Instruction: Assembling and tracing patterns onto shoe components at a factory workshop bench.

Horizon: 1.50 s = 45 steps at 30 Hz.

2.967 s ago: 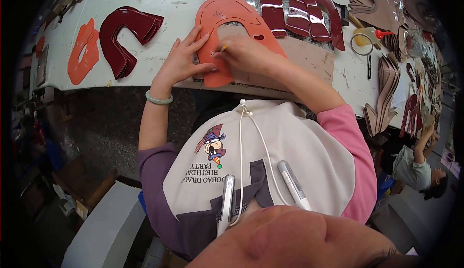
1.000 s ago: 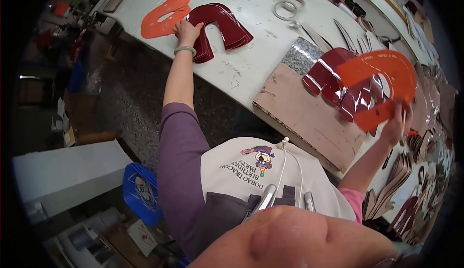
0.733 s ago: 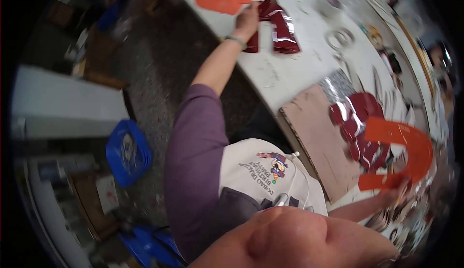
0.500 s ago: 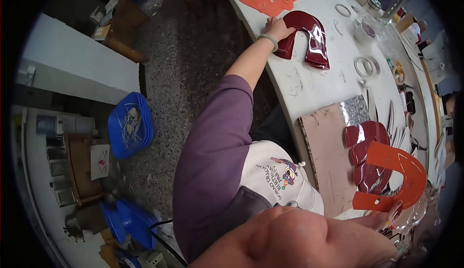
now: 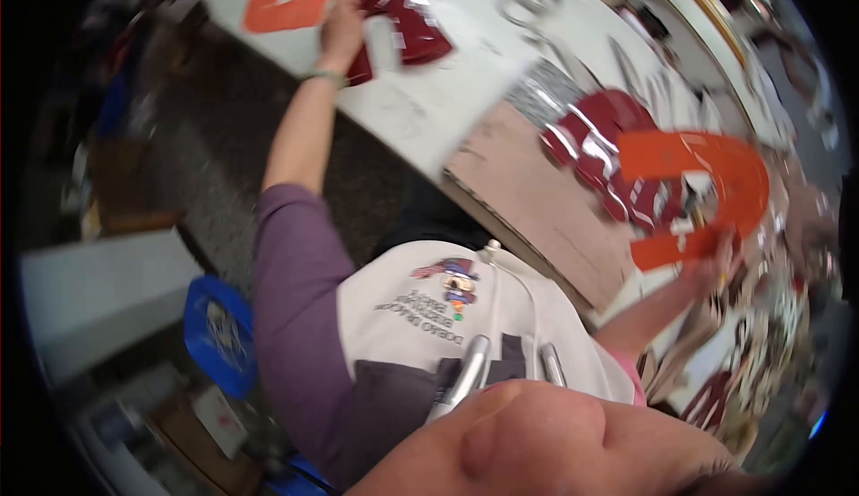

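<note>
At the far left, my left hand (image 5: 341, 34) is closed on one leg of a glossy maroon U-shaped piece (image 5: 413, 29) at the white table. Beside it lies an orange U-shaped piece (image 5: 282, 5). On the right, my right hand (image 5: 713, 261) grips the lower leg of another orange U-shaped piece (image 5: 744, 178), raised above the table. Partly behind that piece, several glossy maroon curved pieces (image 5: 591, 133) lie overlapping on a pinkish board (image 5: 532, 196). Motion blurs both hands somewhat.
The white table (image 5: 403, 120) runs across the upper part of the view. Rolls of tape (image 5: 530, 4) and long pale strips (image 5: 667, 93) lie towards its back. A grey speckled slab (image 5: 544, 93) adjoins the board. Blue plastic baskets (image 5: 219, 339) stand on the floor at left.
My view has turned, so the table and pieces appear further left and higher. The left hand still grips the maroon piece, and the right still holds the orange one.
</note>
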Available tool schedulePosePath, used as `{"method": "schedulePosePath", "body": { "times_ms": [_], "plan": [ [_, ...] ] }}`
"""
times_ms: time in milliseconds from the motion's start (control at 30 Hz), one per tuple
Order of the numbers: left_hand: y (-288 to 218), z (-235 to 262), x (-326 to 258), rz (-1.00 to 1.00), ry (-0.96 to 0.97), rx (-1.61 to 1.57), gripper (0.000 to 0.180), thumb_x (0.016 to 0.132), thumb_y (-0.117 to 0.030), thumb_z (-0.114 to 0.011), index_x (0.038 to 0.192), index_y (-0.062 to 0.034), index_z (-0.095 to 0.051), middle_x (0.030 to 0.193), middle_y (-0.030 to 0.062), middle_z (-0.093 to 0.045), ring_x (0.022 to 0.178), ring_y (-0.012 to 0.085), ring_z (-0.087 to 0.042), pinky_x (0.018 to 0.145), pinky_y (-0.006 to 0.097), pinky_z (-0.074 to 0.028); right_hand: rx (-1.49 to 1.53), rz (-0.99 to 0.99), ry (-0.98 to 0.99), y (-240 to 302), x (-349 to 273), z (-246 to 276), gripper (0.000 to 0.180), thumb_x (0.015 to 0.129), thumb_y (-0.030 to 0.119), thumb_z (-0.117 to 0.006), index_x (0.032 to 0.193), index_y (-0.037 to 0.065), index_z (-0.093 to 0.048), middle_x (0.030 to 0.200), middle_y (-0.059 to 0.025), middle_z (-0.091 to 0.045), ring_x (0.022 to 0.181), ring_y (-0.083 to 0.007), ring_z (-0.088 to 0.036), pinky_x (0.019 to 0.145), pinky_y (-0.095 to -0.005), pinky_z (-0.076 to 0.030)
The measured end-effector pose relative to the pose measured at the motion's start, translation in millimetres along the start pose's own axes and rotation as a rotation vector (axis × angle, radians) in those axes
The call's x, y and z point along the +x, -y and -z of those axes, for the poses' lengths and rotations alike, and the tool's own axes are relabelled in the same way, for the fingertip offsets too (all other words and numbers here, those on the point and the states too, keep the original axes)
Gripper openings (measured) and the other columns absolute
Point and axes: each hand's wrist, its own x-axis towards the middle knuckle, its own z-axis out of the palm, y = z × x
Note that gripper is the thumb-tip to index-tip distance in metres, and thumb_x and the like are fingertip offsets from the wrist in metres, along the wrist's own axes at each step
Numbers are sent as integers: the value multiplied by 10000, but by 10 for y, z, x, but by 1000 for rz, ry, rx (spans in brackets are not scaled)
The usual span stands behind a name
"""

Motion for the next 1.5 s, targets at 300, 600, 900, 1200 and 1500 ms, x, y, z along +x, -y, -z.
{"method": "schedulePosePath", "body": {
  "times_ms": [300, 600, 900, 1200, 1500],
  "plan": [
    [-2104, 869, -923, -72, 167, -1267, 213, 917, -107, -631, 1091, 15, -624, 959, 85, -699, 823, 104, -638, 737, 186, -498, 819, -242, 94, 352, 88, 453, 202, 885, 127, -549, 1040, 4, -588, 864, -104, -605, 668, -156, -519, 578, -233, -401],
    [-2016, -225, -1737, 123, 844, -946, 379, 926, -164, -623, 1248, 24, -552, 1137, 131, -643, 949, 173, -634, 831, 256, -514, 529, -28, 542, 252, -22, -421, 181, 904, 38, -549, 1059, 16, -639, 926, -82, -647, 777, -150, -568, 597, -211, -431],
    [-1648, -174, -1972, -542, 729, -606, 645, 851, -342, -685, 1362, -7, -476, 1447, 207, -392, 1324, 306, -390, 1043, 406, -375, -149, 75, 796, 254, -940, -1549, 346, 836, 190, -708, 1145, 43, -656, 946, -68, -676, 752, -172, -613, 682, -261, -494],
    [-1682, -72, -2091, -735, 856, -314, 804, 767, -406, -750, 1407, -33, -439, 1540, 164, -273, 1459, 317, -149, 1150, 435, -208, -356, 275, 811, 79, -987, -1691, 353, 854, 242, -697, 1149, 54, -650, 897, -70, -625, 712, -221, -575, 668, -309, -474],
    [-1685, -60, -2073, -759, 867, -285, 860, 729, -431, -776, 1415, -43, -432, 1537, 156, -286, 1457, 320, -161, 1147, 451, -208, -367, 420, 726, 126, -1019, -1659, 334, 858, 219, -692, 1148, 59, -651, 895, -69, -619, 709, -226, -574, 675, -315, -483]
  ]
}}
